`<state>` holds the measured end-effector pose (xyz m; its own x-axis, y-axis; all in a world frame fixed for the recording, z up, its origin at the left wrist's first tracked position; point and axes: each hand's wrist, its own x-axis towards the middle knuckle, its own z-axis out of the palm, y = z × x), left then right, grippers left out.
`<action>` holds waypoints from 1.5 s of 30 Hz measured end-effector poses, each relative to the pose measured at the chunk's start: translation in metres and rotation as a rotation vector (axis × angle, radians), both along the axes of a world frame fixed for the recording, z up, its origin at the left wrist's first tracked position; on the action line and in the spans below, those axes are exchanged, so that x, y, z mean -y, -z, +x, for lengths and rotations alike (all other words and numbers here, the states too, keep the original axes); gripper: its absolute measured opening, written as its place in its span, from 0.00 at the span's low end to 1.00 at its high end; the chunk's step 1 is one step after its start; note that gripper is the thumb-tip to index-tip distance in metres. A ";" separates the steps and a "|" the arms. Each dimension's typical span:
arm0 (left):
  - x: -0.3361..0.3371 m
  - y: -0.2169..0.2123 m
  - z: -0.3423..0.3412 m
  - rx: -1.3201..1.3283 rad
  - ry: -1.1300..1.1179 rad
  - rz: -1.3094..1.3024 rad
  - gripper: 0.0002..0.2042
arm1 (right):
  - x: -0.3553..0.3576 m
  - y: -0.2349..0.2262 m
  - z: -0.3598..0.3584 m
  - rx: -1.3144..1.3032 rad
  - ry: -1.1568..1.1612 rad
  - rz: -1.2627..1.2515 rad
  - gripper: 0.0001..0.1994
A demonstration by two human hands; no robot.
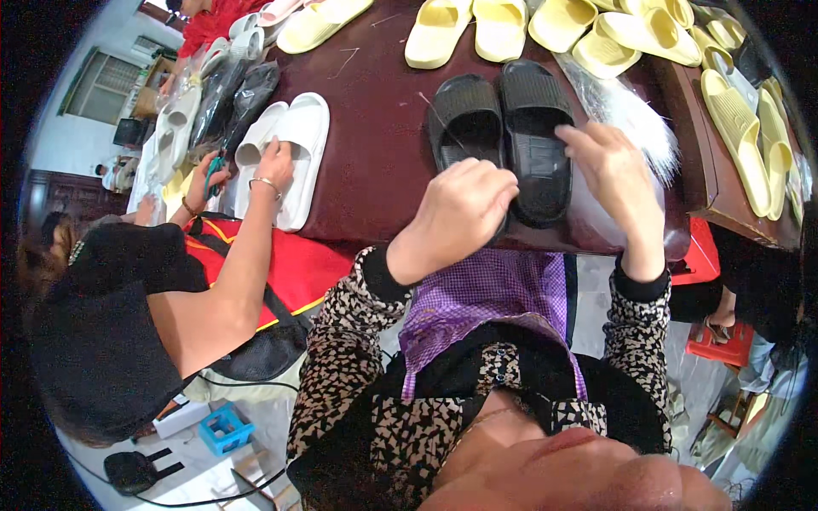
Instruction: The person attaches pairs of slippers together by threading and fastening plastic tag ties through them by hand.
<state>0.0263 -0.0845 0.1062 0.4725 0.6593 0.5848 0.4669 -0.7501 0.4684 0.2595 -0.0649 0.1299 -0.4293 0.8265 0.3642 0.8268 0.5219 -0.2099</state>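
Observation:
A pair of black slide sandals lies side by side on the dark red table [375, 162] in front of me. My left hand [464, 204] is closed over the near end of the left black sandal [464, 119]. My right hand [609, 166] pinches the right edge of the right black sandal [532, 128]. Just right of that hand lies a clear plastic bag [635, 115], partly under it.
Several pale yellow sandals [596, 30] lie along the table's far and right sides. At my left a co-worker's hand [274, 162] rests on a pair of white sandals [294, 145]; bagged dark sandals [230, 98] lie beyond. Red stools [716, 341] stand at right.

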 end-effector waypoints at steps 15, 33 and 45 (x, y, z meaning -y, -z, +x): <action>0.047 0.025 0.008 -0.009 0.178 -0.099 0.04 | 0.048 0.016 -0.007 -0.096 -0.142 -0.068 0.13; 0.002 0.044 -0.003 0.009 -0.021 -0.084 0.03 | 0.023 0.024 -0.007 0.071 -0.069 0.012 0.11; 0.000 0.049 -0.006 0.000 0.008 -0.146 0.02 | 0.030 0.014 -0.011 0.226 -0.034 -0.043 0.07</action>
<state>0.0207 -0.0841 0.0568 0.4777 0.7337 0.4833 0.4611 -0.6776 0.5729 0.2487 -0.0946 0.1162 -0.5235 0.8232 0.2200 0.8376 0.5445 -0.0442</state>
